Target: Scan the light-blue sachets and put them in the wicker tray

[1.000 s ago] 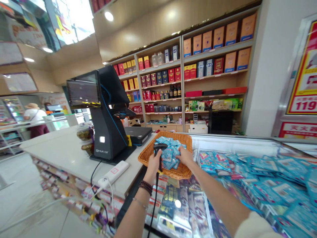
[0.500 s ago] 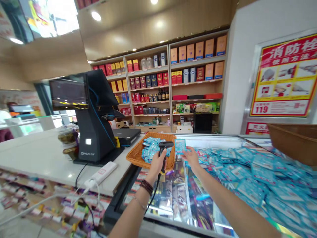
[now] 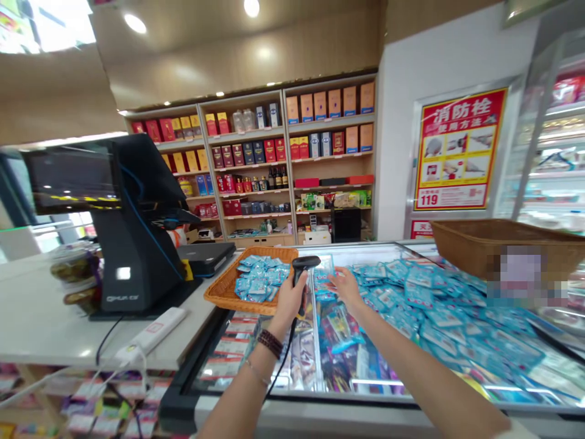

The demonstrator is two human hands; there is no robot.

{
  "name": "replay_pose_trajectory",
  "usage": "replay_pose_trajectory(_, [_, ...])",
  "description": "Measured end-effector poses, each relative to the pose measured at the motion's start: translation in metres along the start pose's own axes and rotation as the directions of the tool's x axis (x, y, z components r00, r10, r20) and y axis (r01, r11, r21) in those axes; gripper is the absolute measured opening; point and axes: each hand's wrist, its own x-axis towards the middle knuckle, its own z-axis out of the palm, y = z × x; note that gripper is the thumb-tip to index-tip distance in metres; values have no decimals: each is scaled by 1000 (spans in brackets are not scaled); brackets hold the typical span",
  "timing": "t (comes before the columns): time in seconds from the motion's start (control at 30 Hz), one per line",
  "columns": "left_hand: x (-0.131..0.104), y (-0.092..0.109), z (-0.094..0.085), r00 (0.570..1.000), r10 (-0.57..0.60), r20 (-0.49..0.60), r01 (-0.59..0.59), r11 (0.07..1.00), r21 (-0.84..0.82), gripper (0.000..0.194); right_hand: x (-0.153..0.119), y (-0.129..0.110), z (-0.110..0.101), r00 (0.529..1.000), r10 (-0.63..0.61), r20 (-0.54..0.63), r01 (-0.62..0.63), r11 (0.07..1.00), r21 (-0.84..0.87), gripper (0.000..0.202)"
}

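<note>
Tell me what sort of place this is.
Probably a shop checkout: a till stands on the counter, the left hand holds a corded scanner, and boxed goods fill shelves behind.

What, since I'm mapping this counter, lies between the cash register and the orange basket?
A flat black box lies between the cash register and orange basket, with bare counter nearer the camera, in the head view.

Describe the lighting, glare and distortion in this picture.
Head view: ceiling lights burn out white; bright streaks glare on the glass case; the packet looks pale; pixelation hides part of the brown basket; wide-angle distortion seemingly stretches the monitor.
</note>
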Motion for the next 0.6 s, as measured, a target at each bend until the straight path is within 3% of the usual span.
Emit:
replay_pose_trajectory(0.2, [2,2,10,1000,9,3,-9,1000,8,65,-3,-4,-11,999,14,-44,-15,1000,-15,38])
replay_pose_trajectory(0.3, [3,-3,19,1000,-10,12,10,1000,-20,64,0,-6,-31,993,-17,-120,8,997,-77,35])
replay_pose_trajectory(0.4, [5,-10,32,997,-60,39,62,996,-64,67,7,-12,-69,971,-69,-228,25,982,-190,29])
replay_pose_trajectory(0.6, [4,-20,63,976,-147,162,168,978,-120,74,21,-42,-169,907,-219,-360,11,867,-499,30])
